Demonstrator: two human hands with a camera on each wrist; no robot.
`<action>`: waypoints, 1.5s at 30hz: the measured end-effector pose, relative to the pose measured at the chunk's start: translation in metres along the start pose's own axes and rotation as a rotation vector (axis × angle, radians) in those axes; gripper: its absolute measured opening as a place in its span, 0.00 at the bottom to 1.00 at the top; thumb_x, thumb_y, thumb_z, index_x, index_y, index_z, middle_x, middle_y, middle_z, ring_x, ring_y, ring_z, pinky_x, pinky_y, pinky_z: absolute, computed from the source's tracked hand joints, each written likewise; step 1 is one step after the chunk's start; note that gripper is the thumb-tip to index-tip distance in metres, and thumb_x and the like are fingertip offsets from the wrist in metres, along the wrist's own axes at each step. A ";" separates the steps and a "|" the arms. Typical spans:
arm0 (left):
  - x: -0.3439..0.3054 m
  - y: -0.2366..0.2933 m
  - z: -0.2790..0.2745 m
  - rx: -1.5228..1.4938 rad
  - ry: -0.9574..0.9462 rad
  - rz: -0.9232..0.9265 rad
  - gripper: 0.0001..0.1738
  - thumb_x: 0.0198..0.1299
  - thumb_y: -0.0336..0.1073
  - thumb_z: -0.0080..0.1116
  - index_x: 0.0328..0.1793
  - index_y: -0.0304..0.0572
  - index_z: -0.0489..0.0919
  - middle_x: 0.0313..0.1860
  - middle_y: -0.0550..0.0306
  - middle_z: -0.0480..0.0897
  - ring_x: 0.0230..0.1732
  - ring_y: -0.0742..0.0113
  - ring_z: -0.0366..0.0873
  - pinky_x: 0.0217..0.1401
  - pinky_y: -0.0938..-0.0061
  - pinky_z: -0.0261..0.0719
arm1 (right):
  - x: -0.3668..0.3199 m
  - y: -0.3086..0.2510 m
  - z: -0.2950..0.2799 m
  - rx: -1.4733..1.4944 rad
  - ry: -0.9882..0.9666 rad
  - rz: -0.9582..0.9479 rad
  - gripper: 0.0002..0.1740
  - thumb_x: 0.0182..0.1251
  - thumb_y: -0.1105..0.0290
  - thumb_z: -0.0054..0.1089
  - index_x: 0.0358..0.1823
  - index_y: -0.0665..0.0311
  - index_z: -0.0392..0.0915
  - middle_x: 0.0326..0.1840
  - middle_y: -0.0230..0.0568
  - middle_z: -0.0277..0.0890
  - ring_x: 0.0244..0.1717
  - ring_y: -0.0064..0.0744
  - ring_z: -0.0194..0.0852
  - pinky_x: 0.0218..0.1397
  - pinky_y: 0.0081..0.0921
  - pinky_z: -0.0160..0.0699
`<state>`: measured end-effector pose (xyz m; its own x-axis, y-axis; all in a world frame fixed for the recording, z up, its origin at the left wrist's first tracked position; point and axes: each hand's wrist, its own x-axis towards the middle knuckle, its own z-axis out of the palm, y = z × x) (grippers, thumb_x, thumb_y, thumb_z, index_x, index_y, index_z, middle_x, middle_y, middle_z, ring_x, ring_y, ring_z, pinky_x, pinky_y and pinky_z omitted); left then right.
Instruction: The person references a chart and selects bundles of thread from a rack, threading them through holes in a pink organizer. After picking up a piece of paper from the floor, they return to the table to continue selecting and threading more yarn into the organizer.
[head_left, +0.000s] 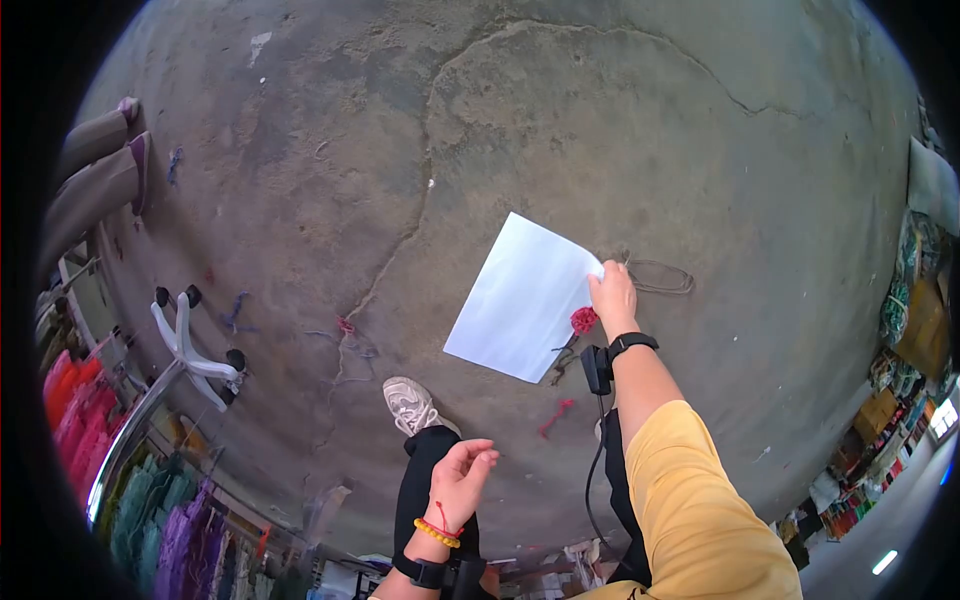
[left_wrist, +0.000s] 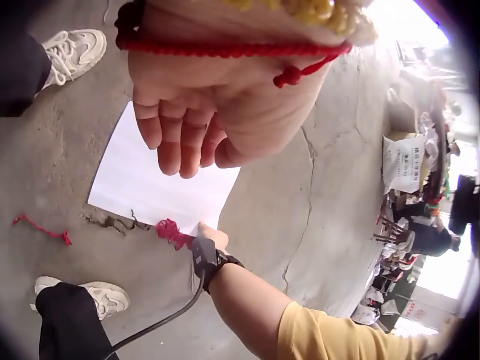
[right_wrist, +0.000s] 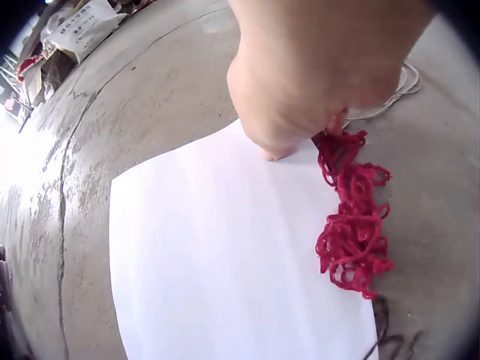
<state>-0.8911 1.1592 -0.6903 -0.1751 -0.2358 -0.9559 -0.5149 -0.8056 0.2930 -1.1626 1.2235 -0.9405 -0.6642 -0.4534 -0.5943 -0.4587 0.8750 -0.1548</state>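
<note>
Hands first: the right hand [head_left: 613, 297] pinches one sheet [head_left: 520, 300] by its right corner, some fingers hidden, while the left hand [head_left: 460, 485], nearer the body than the sheet, has loosely curled fingers and holds nothing. Whether the sheet touches the floor [head_left: 560, 130] throughout is hard to tell. One white sack [left_wrist: 405, 163] stands well apart from the sheet, its contents hidden. One red yarn clump [right_wrist: 354, 232] is along the sheet's edge; I cannot tell if the right hand holds it too. One string coil [head_left: 665, 278] lies right of the sheet, one red strand [head_left: 556, 418] on its near side. Left of the sheet are one chair base [head_left: 186, 350] and another person's two legs [head_left: 98, 185], cut off.
</note>
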 end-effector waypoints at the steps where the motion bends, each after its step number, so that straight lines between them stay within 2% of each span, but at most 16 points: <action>1: 0.000 0.003 -0.001 0.019 0.002 -0.002 0.12 0.61 0.29 0.51 0.50 0.31 0.73 0.40 0.55 0.80 0.42 0.73 0.77 0.47 0.80 0.74 | -0.006 -0.002 -0.003 0.013 -0.020 -0.019 0.16 0.51 0.62 0.63 0.36 0.66 0.73 0.38 0.51 0.74 0.42 0.50 0.74 0.45 0.41 0.73; 5: -0.012 0.006 -0.002 0.191 0.073 0.126 0.24 0.54 0.32 0.58 0.58 0.34 0.69 0.52 0.47 0.75 0.50 0.64 0.75 0.51 0.73 0.73 | -0.061 -0.057 -0.037 0.369 -0.271 -0.112 0.15 0.49 0.62 0.63 0.33 0.66 0.74 0.32 0.50 0.77 0.34 0.47 0.77 0.38 0.38 0.74; 8: -0.039 0.036 -0.003 0.679 0.331 0.561 0.38 0.47 0.32 0.63 0.65 0.35 0.60 0.58 0.42 0.68 0.58 0.53 0.68 0.58 0.66 0.68 | -0.146 -0.132 -0.101 0.671 -0.570 -0.307 0.15 0.50 0.61 0.63 0.30 0.66 0.73 0.27 0.49 0.75 0.28 0.39 0.75 0.33 0.33 0.72; 9: -0.049 0.043 -0.005 0.691 0.351 0.549 0.45 0.44 0.33 0.65 0.68 0.35 0.54 0.59 0.41 0.67 0.62 0.48 0.63 0.62 0.62 0.64 | -0.170 -0.156 -0.130 0.706 -0.688 -0.379 0.15 0.51 0.61 0.62 0.30 0.67 0.73 0.25 0.48 0.74 0.26 0.37 0.73 0.33 0.32 0.72; 12: -0.088 0.057 -0.021 0.414 0.312 0.516 0.43 0.44 0.31 0.64 0.67 0.34 0.56 0.58 0.41 0.68 0.60 0.49 0.66 0.60 0.63 0.66 | -0.225 -0.223 -0.208 0.788 -0.897 -0.523 0.16 0.53 0.61 0.61 0.30 0.68 0.72 0.23 0.44 0.70 0.24 0.32 0.68 0.31 0.28 0.70; 17: -0.197 0.110 -0.065 -0.076 0.467 0.657 0.16 0.60 0.33 0.50 0.54 0.37 0.72 0.39 0.51 0.80 0.42 0.67 0.78 0.44 0.74 0.74 | -0.298 -0.308 -0.309 0.730 -0.901 -0.924 0.16 0.52 0.61 0.65 0.31 0.68 0.75 0.26 0.38 0.75 0.30 0.29 0.74 0.37 0.24 0.73; 20: -0.280 0.140 -0.111 -0.048 0.505 0.673 0.14 0.62 0.35 0.50 0.51 0.36 0.74 0.37 0.49 0.81 0.40 0.68 0.78 0.43 0.74 0.74 | -0.325 -0.350 -0.383 0.822 -0.870 -0.725 0.09 0.54 0.70 0.63 0.33 0.67 0.78 0.30 0.34 0.78 0.33 0.21 0.74 0.37 0.21 0.73; 21: -0.308 0.148 -0.127 -0.066 0.589 0.782 0.14 0.62 0.36 0.50 0.50 0.36 0.75 0.34 0.48 0.81 0.37 0.67 0.79 0.41 0.74 0.74 | -0.331 -0.367 -0.417 0.721 -0.693 -0.692 0.07 0.55 0.71 0.62 0.31 0.68 0.78 0.29 0.33 0.77 0.32 0.21 0.73 0.37 0.21 0.72; 23: -0.367 0.157 -0.165 -0.189 0.572 0.859 0.12 0.62 0.34 0.49 0.49 0.35 0.75 0.32 0.49 0.81 0.34 0.69 0.77 0.40 0.74 0.74 | -0.335 -0.397 -0.469 0.555 0.019 -0.823 0.06 0.57 0.72 0.58 0.32 0.68 0.76 0.27 0.34 0.74 0.30 0.19 0.70 0.34 0.19 0.70; 24: -0.396 0.157 -0.186 -0.220 0.553 0.891 0.12 0.62 0.33 0.49 0.48 0.35 0.75 0.32 0.49 0.80 0.34 0.70 0.77 0.40 0.75 0.74 | -0.325 -0.403 -0.488 0.676 0.121 -0.718 0.07 0.59 0.71 0.57 0.36 0.67 0.75 0.28 0.31 0.73 0.31 0.20 0.69 0.34 0.18 0.69; 26: -0.458 0.162 -0.228 -0.259 0.537 0.975 0.11 0.62 0.32 0.48 0.48 0.34 0.75 0.35 0.52 0.81 0.37 0.73 0.75 0.42 0.75 0.73 | -0.349 -0.432 -0.519 0.813 0.065 -0.851 0.10 0.61 0.69 0.54 0.41 0.68 0.74 0.31 0.31 0.72 0.33 0.21 0.70 0.37 0.19 0.70; 29: -0.539 0.167 -0.280 -0.341 0.427 1.058 0.12 0.61 0.31 0.49 0.49 0.33 0.74 0.36 0.56 0.81 0.38 0.74 0.75 0.44 0.76 0.73 | -0.450 -0.503 -0.530 0.577 -0.223 -1.231 0.14 0.64 0.68 0.52 0.45 0.71 0.72 0.35 0.33 0.73 0.36 0.22 0.70 0.42 0.20 0.71; 31: -0.580 0.166 -0.314 -0.331 0.484 1.163 0.13 0.61 0.30 0.49 0.51 0.33 0.74 0.37 0.57 0.80 0.39 0.74 0.75 0.45 0.76 0.73 | -0.508 -0.549 -0.520 0.766 -0.694 -1.181 0.16 0.65 0.68 0.52 0.48 0.73 0.72 0.39 0.37 0.73 0.41 0.23 0.71 0.46 0.21 0.71; 34: -0.629 0.161 -0.358 -0.469 0.512 1.230 0.16 0.59 0.28 0.50 0.54 0.34 0.73 0.40 0.58 0.80 0.41 0.74 0.75 0.46 0.76 0.74 | -0.575 -0.607 -0.517 0.675 -0.949 -1.211 0.18 0.65 0.66 0.53 0.50 0.73 0.71 0.43 0.38 0.74 0.45 0.25 0.71 0.48 0.22 0.71; 40: -0.694 0.155 -0.412 -0.666 0.508 1.391 0.15 0.60 0.26 0.49 0.54 0.33 0.73 0.46 0.60 0.78 0.47 0.73 0.72 0.52 0.75 0.70 | -0.649 -0.719 -0.515 0.627 -0.947 -1.396 0.24 0.67 0.57 0.50 0.53 0.72 0.69 0.47 0.40 0.74 0.50 0.27 0.71 0.54 0.25 0.67; 45: -0.710 0.164 -0.460 -0.626 0.584 1.478 0.19 0.59 0.24 0.50 0.59 0.35 0.69 0.52 0.59 0.76 0.52 0.71 0.71 0.57 0.74 0.68 | -0.669 -0.803 -0.477 0.520 -1.448 -1.241 0.27 0.67 0.54 0.48 0.54 0.72 0.68 0.52 0.42 0.73 0.50 0.29 0.70 0.55 0.25 0.65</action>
<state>-0.4653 0.9444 0.0270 0.2161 -0.9595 0.1809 0.1996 0.2247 0.9538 -0.6313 0.7434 -0.0420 0.8475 -0.5293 -0.0411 0.1543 0.3196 -0.9349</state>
